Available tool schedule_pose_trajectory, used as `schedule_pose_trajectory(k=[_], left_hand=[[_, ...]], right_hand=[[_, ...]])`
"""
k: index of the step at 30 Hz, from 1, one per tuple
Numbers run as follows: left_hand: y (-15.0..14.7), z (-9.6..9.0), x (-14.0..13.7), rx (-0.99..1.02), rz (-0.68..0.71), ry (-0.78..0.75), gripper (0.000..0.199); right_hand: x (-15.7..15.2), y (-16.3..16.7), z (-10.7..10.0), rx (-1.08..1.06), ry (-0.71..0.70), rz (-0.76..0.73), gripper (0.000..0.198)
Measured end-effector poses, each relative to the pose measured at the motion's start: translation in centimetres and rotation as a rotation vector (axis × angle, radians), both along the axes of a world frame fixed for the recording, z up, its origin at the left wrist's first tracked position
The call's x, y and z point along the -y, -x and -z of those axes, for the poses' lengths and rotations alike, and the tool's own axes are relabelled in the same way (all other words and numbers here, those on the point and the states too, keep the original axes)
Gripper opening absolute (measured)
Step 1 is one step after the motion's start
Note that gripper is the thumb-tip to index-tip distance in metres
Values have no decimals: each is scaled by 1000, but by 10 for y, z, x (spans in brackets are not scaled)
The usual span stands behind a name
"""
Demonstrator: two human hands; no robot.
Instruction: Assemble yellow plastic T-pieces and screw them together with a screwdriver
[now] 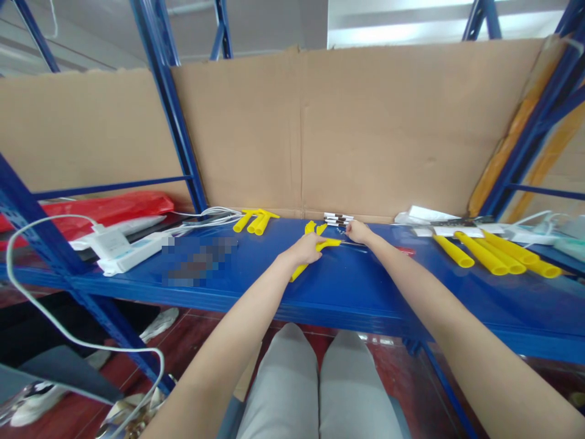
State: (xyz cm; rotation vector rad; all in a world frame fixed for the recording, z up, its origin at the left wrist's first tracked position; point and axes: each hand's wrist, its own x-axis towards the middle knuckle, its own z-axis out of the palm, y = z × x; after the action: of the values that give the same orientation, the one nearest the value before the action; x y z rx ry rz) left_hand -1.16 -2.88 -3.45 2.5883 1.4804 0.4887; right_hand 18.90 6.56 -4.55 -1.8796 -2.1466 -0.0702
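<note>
My left hand (307, 249) is closed around a yellow tube-like handle (298, 272), whose lower end points toward the table's front edge. More yellow parts (314, 227) stick up just beyond its fingers. A yellow piece with a thin metal shaft (329, 244) lies level beside this hand and points right. My right hand (358, 232) has its fingertips pinched together at the far side of the table, next to a small stack of black-and-white pieces (338, 218). What sits between those fingertips is too small to make out.
Yellow T-shaped handles (256, 222) lie at the back left, near white cables and a power strip (137, 252). Several yellow tubes (485, 255) with white ends lie right. A small red item (406, 250) is behind my right forearm. Cardboard (365, 128) walls the back of the blue table (256, 277).
</note>
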Motion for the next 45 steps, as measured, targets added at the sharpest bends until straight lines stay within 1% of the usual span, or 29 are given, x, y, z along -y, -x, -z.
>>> schedule_pose_trajectory(k=[4,8,15,19,24,27,34,38,40,42,43,45], left_hand=[[0,2,-2,8,7,-16,52],[1,3,-3,25,18,-19,54],[2,5,-6,46,50,-30,53],[2,4,-5,35,46,-28,52],[0,1,-1,9,15,-2,53],[0,0,0,-2,18,8,53],[0,0,0,-21,17,6,55],[0,1,0,-41,63,-11,55],[-1,2,-1,-51,104,-41,56],[-3,5,-2,-67,144,-93,56],[-4,7,-3,-78,160,-123,55],[-6,11,-4,-97,184,-179,52]], right_hand=[[0,-2,0,-26,4,-34,20],[1,-3,0,-47,4,-45,16],[3,0,3,-68,-22,-39,11],[3,0,3,-74,-13,-28,10],[-4,-4,4,-82,-1,-2,8],[-9,-7,7,-94,-1,11,8],[-11,-13,11,-157,-21,-45,10],[-5,-10,1,-217,-38,-112,10],[2,-6,-7,-286,-27,-217,11],[11,-2,-15,-402,16,-377,10],[17,0,-18,-448,49,-442,10],[29,2,-23,-492,134,-520,13]])
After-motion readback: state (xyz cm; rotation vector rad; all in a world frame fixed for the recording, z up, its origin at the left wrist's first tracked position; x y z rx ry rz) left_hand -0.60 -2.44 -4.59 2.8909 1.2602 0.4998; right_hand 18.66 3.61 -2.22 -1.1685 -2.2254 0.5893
